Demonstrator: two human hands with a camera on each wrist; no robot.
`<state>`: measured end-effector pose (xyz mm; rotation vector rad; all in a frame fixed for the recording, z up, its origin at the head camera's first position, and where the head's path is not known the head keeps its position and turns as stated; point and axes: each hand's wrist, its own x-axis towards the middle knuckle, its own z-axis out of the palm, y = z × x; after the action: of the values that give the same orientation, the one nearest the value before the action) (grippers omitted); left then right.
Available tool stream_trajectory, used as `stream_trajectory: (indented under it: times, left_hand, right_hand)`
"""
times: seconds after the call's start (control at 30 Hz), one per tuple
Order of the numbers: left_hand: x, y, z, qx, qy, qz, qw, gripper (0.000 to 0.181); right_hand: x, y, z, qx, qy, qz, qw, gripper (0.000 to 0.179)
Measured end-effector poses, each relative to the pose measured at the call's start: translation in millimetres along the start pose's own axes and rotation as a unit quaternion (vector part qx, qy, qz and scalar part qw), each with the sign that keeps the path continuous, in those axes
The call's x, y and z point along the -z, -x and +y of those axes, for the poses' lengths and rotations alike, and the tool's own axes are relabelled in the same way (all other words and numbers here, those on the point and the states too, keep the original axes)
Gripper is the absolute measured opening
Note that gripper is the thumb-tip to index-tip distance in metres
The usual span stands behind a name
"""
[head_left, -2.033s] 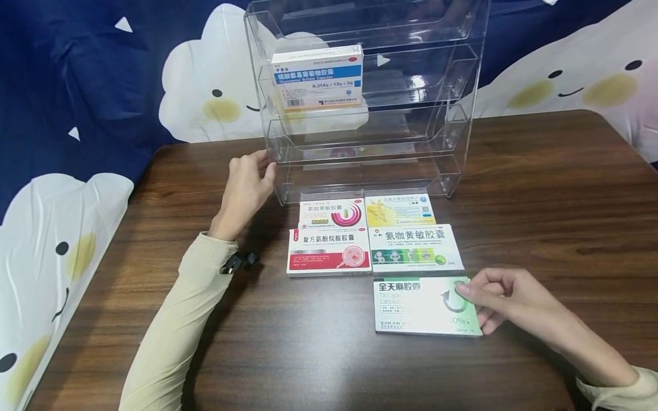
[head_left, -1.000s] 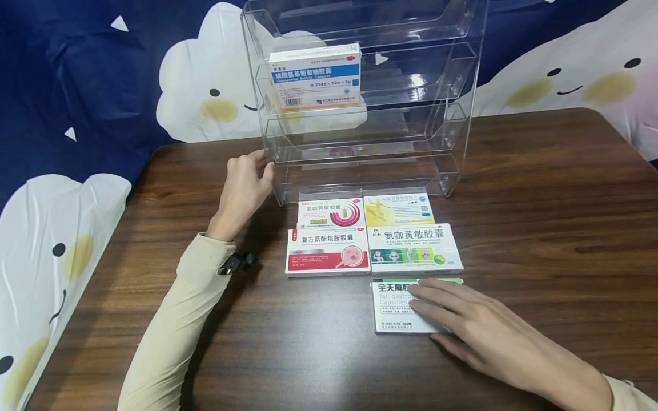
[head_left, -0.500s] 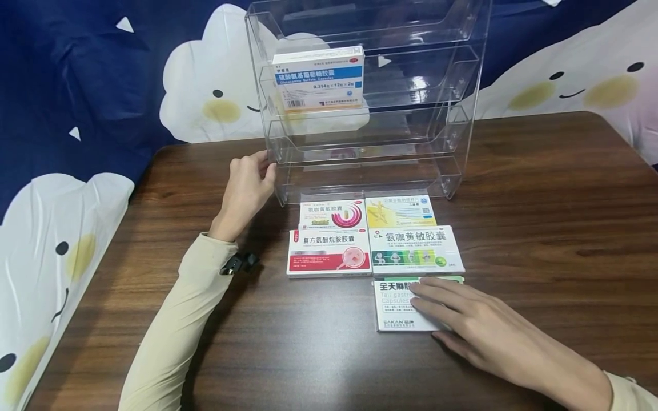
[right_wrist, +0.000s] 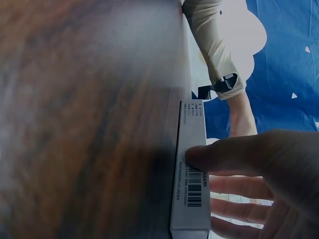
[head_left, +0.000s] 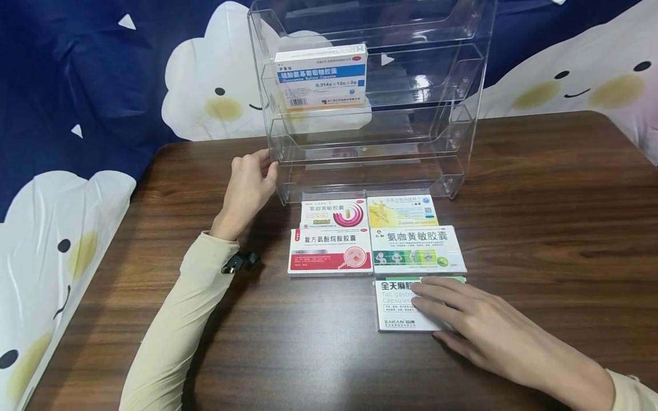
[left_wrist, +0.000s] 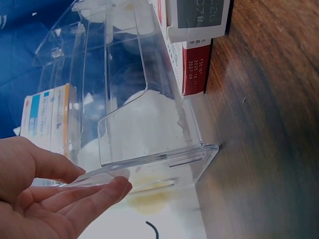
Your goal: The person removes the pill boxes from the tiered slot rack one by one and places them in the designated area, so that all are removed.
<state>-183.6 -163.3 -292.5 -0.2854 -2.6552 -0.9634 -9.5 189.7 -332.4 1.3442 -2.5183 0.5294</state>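
Note:
In the head view, my left hand [head_left: 248,184] pinches the left side panel of a clear acrylic display rack [head_left: 382,151]. The left wrist view shows my thumb on one face of that panel and fingers on the other. My right hand [head_left: 485,328] rests over the right part of a white-and-green capsule box [head_left: 396,305] lying flat on the table. Its fingers lie fairly straight across the top, hiding part of the print. In the right wrist view, my thumb [right_wrist: 219,155] touches the box's near side by the barcode.
Beyond the capsule box lie a red-and-white box [head_left: 329,254], a white-and-green box [head_left: 416,251], a pink-ringed box [head_left: 331,214] and a yellow-and-white box [head_left: 403,211]. A blue-and-white box [head_left: 321,80] stands in the rack. A patterned cloth [head_left: 92,103] hangs behind the wooden table [head_left: 288,342].
My right hand has shifted from gripping the capsule box's right end to lying across its top, then stayed still. My left hand keeps its hold on the rack.

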Motion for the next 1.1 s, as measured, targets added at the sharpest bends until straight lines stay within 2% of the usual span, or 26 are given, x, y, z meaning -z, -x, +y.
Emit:
stream_trajectory:
  times: [0.93, 1.03, 1.1]
  left_hand:
    - [0.9, -0.7, 1.4, 0.001, -0.005, 0.004, 1.0, 0.028]
    - [0.5, -0.1, 0.7, 0.002, -0.002, 0.002, 1.0, 0.028]
    - [0.1, 0.5, -0.1, 0.004, 0.0, 0.001, 1.0, 0.029]
  right_hand:
    - [0.9, -1.3, 2.9, -0.022, 0.015, -0.012, 0.9996, 0.061]
    - [4.3, -3.1, 5.6, -0.018, 0.001, -0.022, 0.9996, 0.046]
    - [9.3, -7.2, 11.1, -0.016, -0.027, -0.028, 0.9991, 0.042]
